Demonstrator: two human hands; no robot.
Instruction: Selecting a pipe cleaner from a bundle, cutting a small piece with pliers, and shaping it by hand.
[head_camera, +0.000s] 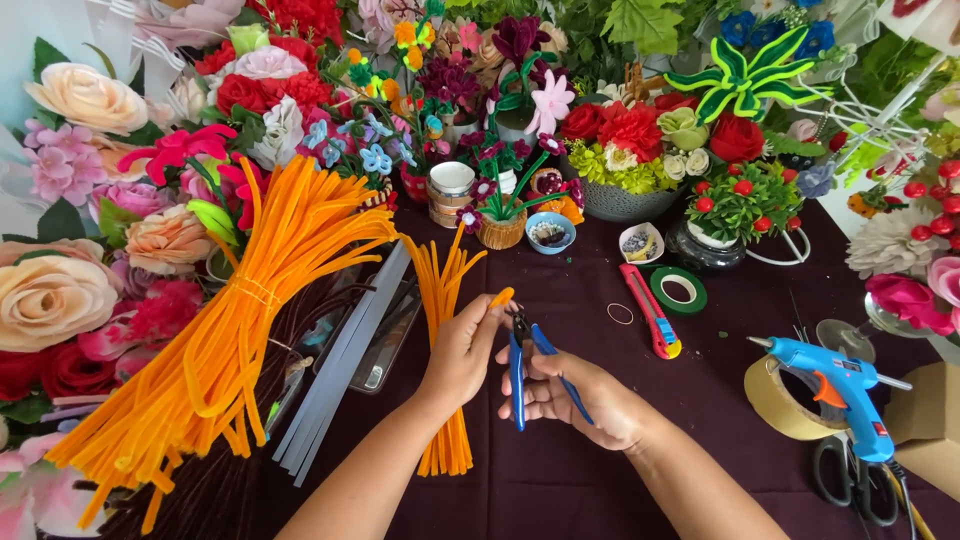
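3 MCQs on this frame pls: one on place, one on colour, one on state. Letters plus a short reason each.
1. Where does the glue gun sit?
A. left of the big pipe cleaner bundle
B. at the right side of the table, beside the roll of tape
C. in a flower pot

2. What colour are the handles of the pliers?
A. blue
B. red
C. yellow

3. What is the left hand doing?
A. lying flat on the cloth
B. gripping the scissors
C. pinching a short orange piece at the tool's tip

Answers:
1 B: the blue gun rests against the roll of tape on the right.
2 A: both handles in the right hand are blue.
3 C: thumb and finger close on the orange piece by the tool's tip.
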